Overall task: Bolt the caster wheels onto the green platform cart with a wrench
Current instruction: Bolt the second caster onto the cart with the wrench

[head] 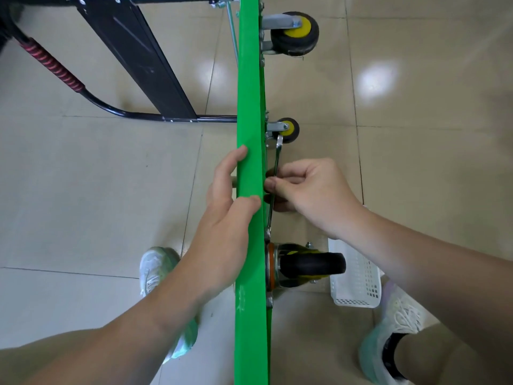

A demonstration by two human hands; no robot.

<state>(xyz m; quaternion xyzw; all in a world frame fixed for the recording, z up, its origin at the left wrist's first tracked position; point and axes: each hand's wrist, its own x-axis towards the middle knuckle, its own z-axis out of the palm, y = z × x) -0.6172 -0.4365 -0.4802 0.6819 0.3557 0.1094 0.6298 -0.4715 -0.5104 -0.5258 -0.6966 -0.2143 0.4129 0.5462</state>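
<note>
The green platform cart (249, 93) stands on its edge and runs down the middle of the view. My left hand (227, 207) grips its upper edge, thumb and fingers wrapped over it. My right hand (308, 190) holds a silver wrench (277, 159) against the cart's underside. The wrench runs along the deck, its far end near a small yellow-hubbed caster (287, 129). A larger yellow-hubbed caster (297, 33) sits at the far end. A black swivel caster (311, 266) is mounted near me, below my right hand.
The cart's black folded handle (133, 51) with a red grip (54, 65) lies on the tiled floor to the left. A white plastic basket (358, 279) stands on the floor at the right, by my right foot. My left shoe (155, 270) is beside the cart.
</note>
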